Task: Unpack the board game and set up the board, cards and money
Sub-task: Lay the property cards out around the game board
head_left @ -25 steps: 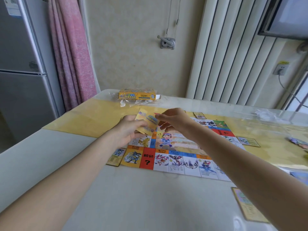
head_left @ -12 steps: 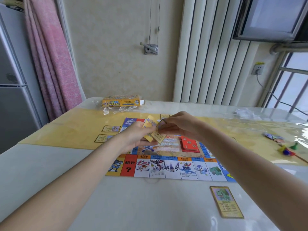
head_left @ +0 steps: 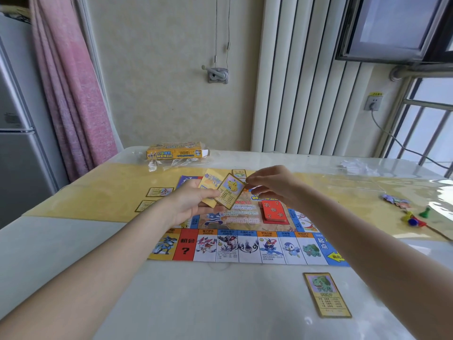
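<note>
The game board (head_left: pixel 245 246) lies flat on the table, a red card stack (head_left: pixel 273 212) on its middle. My left hand (head_left: pixel 188 204) holds a small stack of yellow cards (head_left: pixel 210 186) above the board's left part. My right hand (head_left: pixel 272 185) pinches the top corner of one yellow card (head_left: pixel 230 191) showing a yellow creature, fanned off that stack. A green-creature card (head_left: pixel 326 294) lies face up on the table in front of the board. Two cards (head_left: pixel 159 191) lie left of the board and one card (head_left: pixel 239 173) behind it.
The yellow game box (head_left: pixel 176 151) with clear wrapping sits at the table's far side. Coloured pawns (head_left: pixel 414 219) and small printed pieces (head_left: pixel 397 201) lie at the right. Crumpled plastic (head_left: pixel 355 165) is at the far right. A fridge and pink curtain stand left.
The view turned right and lifted, showing the board's right side, the pawns and the window. My right hand has drawn one card out of the stack and now holds it by its top corner.
</note>
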The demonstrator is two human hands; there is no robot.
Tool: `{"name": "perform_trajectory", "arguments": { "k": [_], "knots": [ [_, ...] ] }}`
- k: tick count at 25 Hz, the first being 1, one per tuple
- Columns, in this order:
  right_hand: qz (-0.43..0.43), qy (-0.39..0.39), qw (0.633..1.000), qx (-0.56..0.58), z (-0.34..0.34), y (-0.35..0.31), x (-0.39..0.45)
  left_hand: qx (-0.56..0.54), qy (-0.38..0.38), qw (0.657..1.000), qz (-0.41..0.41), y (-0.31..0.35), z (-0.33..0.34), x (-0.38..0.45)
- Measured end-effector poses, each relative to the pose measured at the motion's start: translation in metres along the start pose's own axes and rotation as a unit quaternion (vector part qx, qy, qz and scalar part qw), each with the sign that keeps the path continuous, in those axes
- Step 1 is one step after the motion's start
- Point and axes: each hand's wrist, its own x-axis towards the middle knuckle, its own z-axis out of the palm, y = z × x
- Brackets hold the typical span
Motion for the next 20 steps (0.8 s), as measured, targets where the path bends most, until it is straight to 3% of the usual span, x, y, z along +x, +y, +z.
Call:
{"name": "perform_trajectory", "arguments": {
  "k": [8,12,14,16,20],
  "knots": [
    [-0.041,-0.072,0.995,-0.051,0.014,-0.010,0.000,0.125,0.017,0.992,0.016,0.002,-0.006,0.005],
    [-0.030,-0.155,0.973,-0.169,0.025,-0.020,0.017,0.081,0.057,0.994,0.043,0.012,-0.027,0.013],
    [-0.037,-0.122,0.973,-0.192,0.033,-0.026,0.038,0.066,0.109,0.990,0.062,0.021,-0.045,0.026],
    [-0.039,-0.032,0.985,-0.166,0.039,-0.028,0.066,0.064,0.157,0.984,0.060,0.029,-0.061,0.041],
    [0.000,0.072,0.995,-0.074,0.052,-0.020,0.123,0.097,0.170,0.980,0.031,0.032,-0.072,0.076]
  ]
}}
